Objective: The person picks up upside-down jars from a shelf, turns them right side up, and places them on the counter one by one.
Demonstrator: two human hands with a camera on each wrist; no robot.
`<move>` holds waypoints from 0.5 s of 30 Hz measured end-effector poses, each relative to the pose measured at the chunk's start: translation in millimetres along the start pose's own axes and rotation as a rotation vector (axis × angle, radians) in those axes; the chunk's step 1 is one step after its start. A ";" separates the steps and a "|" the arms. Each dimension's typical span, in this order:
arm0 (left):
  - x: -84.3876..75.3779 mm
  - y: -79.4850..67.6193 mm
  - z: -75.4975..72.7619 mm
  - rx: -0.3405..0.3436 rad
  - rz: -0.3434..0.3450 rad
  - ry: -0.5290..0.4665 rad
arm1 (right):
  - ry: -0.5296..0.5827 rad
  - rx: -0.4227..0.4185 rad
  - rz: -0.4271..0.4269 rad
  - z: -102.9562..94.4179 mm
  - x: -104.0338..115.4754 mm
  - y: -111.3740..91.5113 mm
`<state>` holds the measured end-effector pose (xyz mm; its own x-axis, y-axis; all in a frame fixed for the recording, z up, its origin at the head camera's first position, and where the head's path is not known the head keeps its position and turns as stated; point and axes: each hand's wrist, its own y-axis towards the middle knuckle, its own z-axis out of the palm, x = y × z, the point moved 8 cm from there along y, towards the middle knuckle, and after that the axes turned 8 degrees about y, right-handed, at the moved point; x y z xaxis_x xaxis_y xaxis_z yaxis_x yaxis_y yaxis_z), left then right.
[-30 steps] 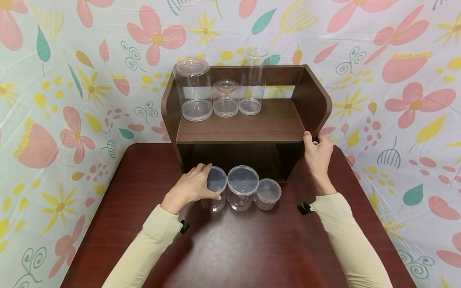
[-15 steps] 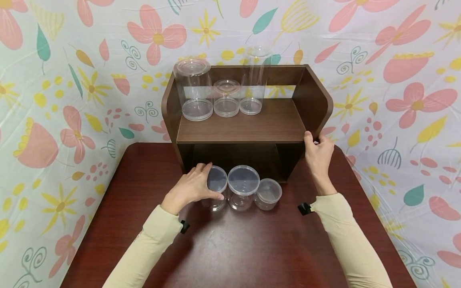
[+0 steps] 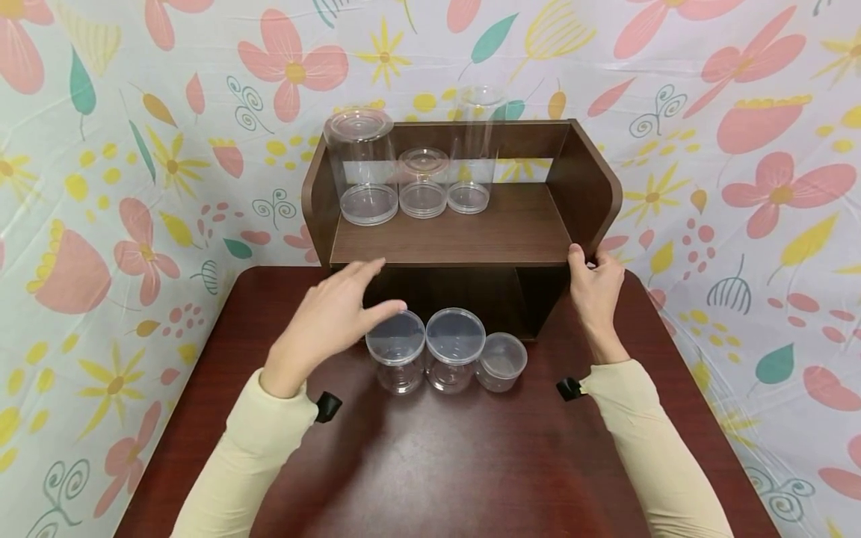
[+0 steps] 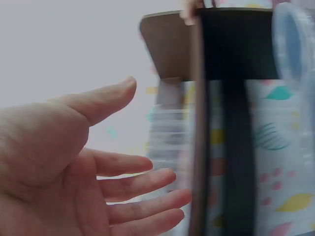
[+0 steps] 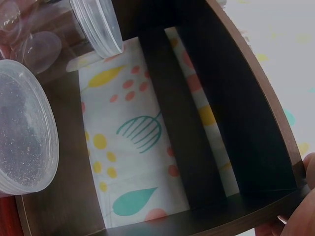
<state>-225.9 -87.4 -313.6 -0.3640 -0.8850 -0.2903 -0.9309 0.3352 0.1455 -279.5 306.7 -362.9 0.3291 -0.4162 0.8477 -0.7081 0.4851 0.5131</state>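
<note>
My left hand [image 3: 323, 325] hovers beside and above the left lidded clear jar [image 3: 398, 342], fingers extended and thumb apart. In the left wrist view the left hand [image 4: 64, 157] shows a bare palm with spread fingers. A second lidded jar [image 3: 456, 340] and a short lidded tub [image 3: 501, 360] stand to its right, in front of the lower compartment. My right hand [image 3: 597, 291] grips the right front edge of the brown two-tier shelf [image 3: 451, 245], thumb on the upper board. Its fingers behind the side panel are partly hidden.
On the upper board stand a wide clear jar [image 3: 363, 168], a short one [image 3: 424, 183] and a tall narrow one [image 3: 474, 149]. The shelf rests on a dark red table [image 3: 430, 463]. A flowered cloth [image 3: 202, 112] hangs behind.
My left hand has released the left jar and moved up and to the left, its fingers straightening. The jar stays standing. My right hand keeps its hold on the shelf.
</note>
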 end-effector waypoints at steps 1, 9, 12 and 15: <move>-0.5 1.0 -10.0 -0.023 -0.001 -0.013 | 0.000 0.000 0.002 0.0 -0.3 0.1; -5.6 19.3 -86.9 -0.284 -0.004 -0.177 | 0.010 -0.011 0.000 -0.5 -2.0 2.1; -2.4 36.1 -105.4 -0.359 -0.022 -0.215 | 0.013 -0.019 0.008 -0.8 -2.9 2.3; 5.7 53.7 -117.3 -0.417 -0.047 -0.234 | 0.009 -0.014 0.011 0.2 -3.6 2.2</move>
<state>-274.3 -112.4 -196.5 -0.3637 -0.7836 -0.5037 -0.8718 0.0958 0.4805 -282.4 309.1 -364.8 0.3268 -0.4040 0.8544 -0.7032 0.5001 0.5054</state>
